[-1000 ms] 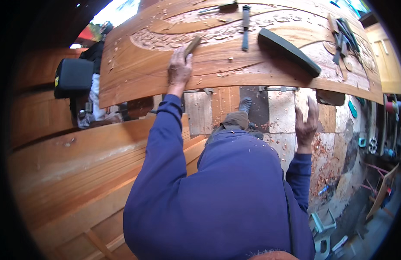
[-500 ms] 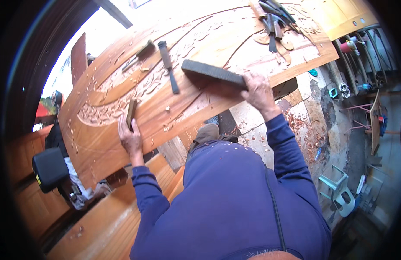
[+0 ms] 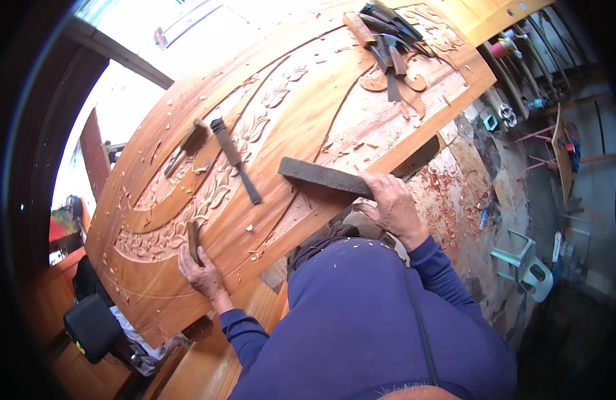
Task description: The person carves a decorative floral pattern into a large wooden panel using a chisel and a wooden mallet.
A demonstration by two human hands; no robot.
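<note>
While the left hand (image 3: pixel 202 275) holds a wooden piece (image 3: pixel 192 239), the right hand (image 3: pixel 396 208) grips a dark block (image 3: pixel 323 177) (at one end).

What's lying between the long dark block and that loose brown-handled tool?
A dark chisel-like tool lies between the long block and the brown-handled tool, in the head view.

Right end of dark block (image 3: pixel 321 177) hidden by right hand (image 3: pixel 393 207); wooden stick's (image 3: pixel 192 236) lower end behind left hand (image 3: pixel 201 273); carved panel's (image 3: pixel 304 127) far edge lost in glare
</note>
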